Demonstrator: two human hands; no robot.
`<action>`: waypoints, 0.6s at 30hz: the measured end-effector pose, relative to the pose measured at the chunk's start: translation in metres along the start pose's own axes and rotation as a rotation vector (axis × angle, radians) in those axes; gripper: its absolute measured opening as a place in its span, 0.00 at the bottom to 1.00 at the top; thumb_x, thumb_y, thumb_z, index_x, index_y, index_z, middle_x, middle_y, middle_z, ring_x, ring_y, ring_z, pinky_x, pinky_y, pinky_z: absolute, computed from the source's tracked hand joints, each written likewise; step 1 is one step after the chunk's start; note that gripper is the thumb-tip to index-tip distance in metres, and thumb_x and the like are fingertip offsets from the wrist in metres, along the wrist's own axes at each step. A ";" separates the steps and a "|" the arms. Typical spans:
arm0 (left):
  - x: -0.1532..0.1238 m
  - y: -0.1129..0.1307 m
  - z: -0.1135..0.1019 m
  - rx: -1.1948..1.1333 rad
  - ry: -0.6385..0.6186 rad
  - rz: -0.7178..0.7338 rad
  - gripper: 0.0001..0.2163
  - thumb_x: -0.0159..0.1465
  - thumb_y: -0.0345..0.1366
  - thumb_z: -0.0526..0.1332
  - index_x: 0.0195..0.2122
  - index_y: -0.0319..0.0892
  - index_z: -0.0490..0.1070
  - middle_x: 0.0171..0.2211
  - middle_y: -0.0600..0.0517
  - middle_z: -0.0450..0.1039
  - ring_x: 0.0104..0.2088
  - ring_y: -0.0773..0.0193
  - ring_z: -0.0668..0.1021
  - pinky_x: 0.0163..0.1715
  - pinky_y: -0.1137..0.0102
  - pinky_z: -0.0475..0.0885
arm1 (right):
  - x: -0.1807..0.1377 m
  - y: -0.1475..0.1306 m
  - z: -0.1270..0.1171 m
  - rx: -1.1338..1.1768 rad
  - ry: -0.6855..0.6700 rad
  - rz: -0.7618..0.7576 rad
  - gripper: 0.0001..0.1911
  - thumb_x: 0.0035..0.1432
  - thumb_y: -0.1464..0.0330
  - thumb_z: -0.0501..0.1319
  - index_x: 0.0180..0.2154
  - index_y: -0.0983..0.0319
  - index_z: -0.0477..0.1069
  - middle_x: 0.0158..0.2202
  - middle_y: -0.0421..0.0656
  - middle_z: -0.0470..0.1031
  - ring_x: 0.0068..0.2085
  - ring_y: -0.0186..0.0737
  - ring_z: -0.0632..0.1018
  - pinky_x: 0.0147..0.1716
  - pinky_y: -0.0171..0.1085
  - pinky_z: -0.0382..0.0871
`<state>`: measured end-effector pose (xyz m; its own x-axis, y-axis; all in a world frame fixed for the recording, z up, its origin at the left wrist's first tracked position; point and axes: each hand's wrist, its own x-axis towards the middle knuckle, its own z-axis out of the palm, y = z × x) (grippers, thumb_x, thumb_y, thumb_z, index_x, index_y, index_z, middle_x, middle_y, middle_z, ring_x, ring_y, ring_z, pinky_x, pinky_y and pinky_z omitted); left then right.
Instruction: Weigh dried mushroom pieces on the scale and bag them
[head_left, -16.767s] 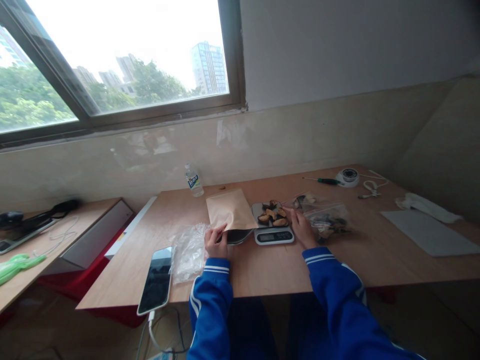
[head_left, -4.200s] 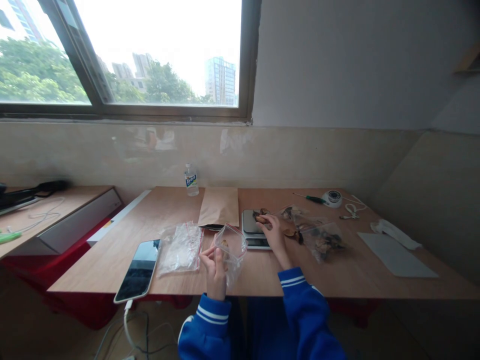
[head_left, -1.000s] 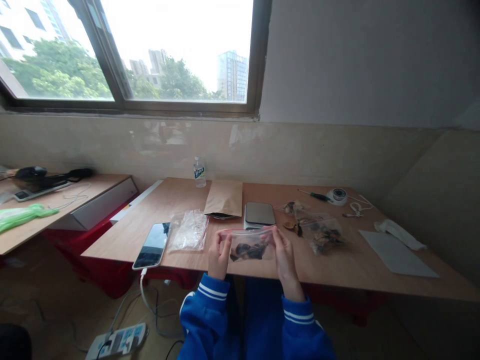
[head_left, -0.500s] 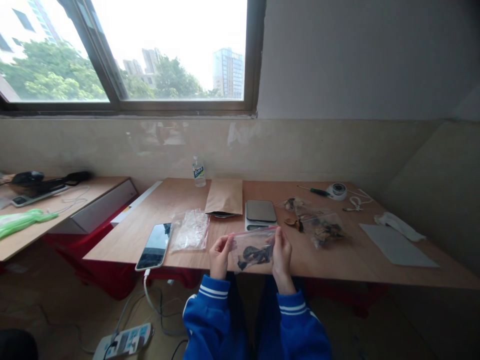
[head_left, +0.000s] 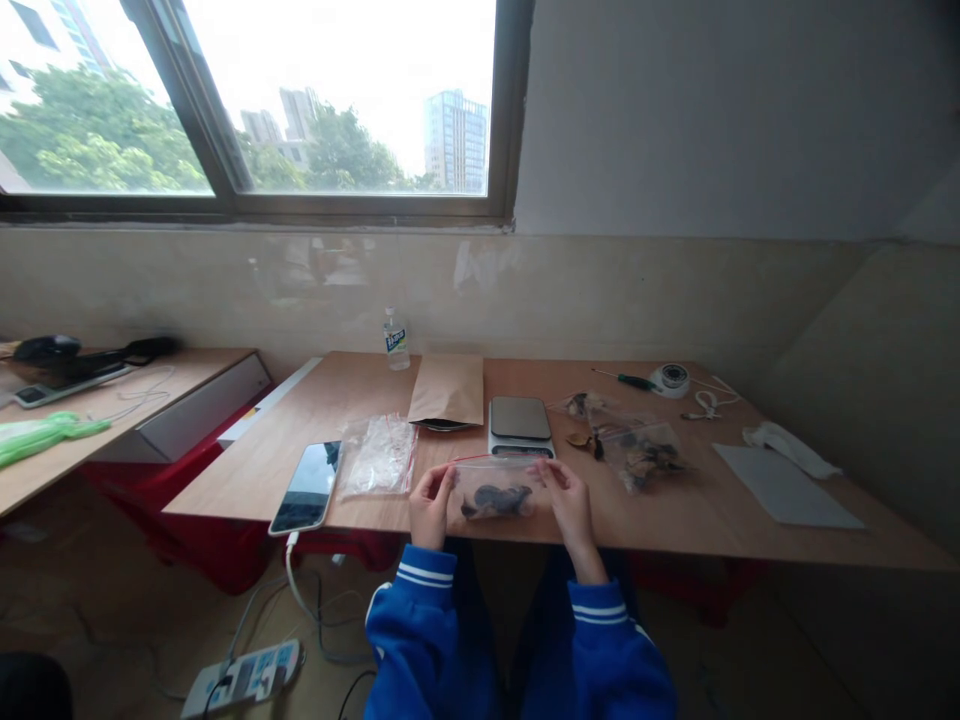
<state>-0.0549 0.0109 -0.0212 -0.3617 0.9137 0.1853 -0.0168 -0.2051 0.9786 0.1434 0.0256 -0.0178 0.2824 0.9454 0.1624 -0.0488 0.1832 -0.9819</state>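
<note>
A clear zip-lock bag (head_left: 486,478) with dark, dried-looking pieces (head_left: 496,501) inside is stretched between my two hands at the table's front edge. My left hand (head_left: 430,505) pinches its upper left corner. The upper right corner is pinched in my right hand (head_left: 568,505). Just behind the bag stands a kitchen scale (head_left: 520,420), its front partly covered. To the left lies a stack of empty clear bags (head_left: 377,457). Right of the scale are a loose brown piece (head_left: 583,441) and a filled clear bag (head_left: 646,455).
A kraft paper pouch (head_left: 448,390) and a bottle (head_left: 396,340) are at the back. A plugged-in phone (head_left: 306,487) lies front left. Farther right are a screwdriver (head_left: 636,382), a white camera (head_left: 670,379) and a white sheet (head_left: 786,487). A power strip (head_left: 244,680) is on the floor.
My right hand has shifted its grip along the top edge to the right corner. The bag now hangs flatter and more level, and the dark pieces lie lower in it.
</note>
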 end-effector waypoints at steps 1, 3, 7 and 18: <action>0.000 0.000 -0.001 0.016 0.002 0.007 0.16 0.54 0.47 0.64 0.35 0.39 0.75 0.31 0.50 0.77 0.33 0.64 0.76 0.37 0.70 0.71 | 0.000 -0.001 -0.001 0.005 -0.022 0.002 0.21 0.46 0.51 0.65 0.32 0.63 0.73 0.29 0.46 0.79 0.32 0.44 0.78 0.39 0.43 0.70; 0.001 -0.001 -0.002 0.043 0.002 0.020 0.16 0.54 0.47 0.64 0.34 0.39 0.75 0.30 0.50 0.76 0.32 0.64 0.76 0.36 0.70 0.71 | 0.001 -0.003 -0.005 0.004 -0.094 0.003 0.22 0.46 0.52 0.65 0.35 0.63 0.74 0.29 0.46 0.80 0.34 0.45 0.79 0.41 0.44 0.70; 0.000 0.000 -0.004 0.067 0.000 0.036 0.16 0.55 0.47 0.63 0.35 0.39 0.75 0.32 0.49 0.76 0.34 0.62 0.77 0.38 0.68 0.71 | 0.003 -0.003 -0.012 -0.066 -0.219 -0.015 0.21 0.47 0.54 0.65 0.37 0.63 0.75 0.32 0.47 0.80 0.37 0.47 0.79 0.44 0.46 0.69; 0.000 0.009 -0.009 0.126 0.010 0.061 0.15 0.53 0.48 0.64 0.32 0.40 0.76 0.32 0.48 0.77 0.35 0.61 0.77 0.39 0.68 0.72 | 0.000 -0.016 -0.022 -0.188 -0.192 -0.054 0.19 0.47 0.54 0.65 0.34 0.62 0.77 0.34 0.47 0.80 0.38 0.48 0.78 0.42 0.45 0.69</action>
<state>-0.0632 0.0060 -0.0129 -0.3682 0.8971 0.2443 0.1220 -0.2139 0.9692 0.1650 0.0173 -0.0043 0.0924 0.9727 0.2130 0.1453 0.1984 -0.9693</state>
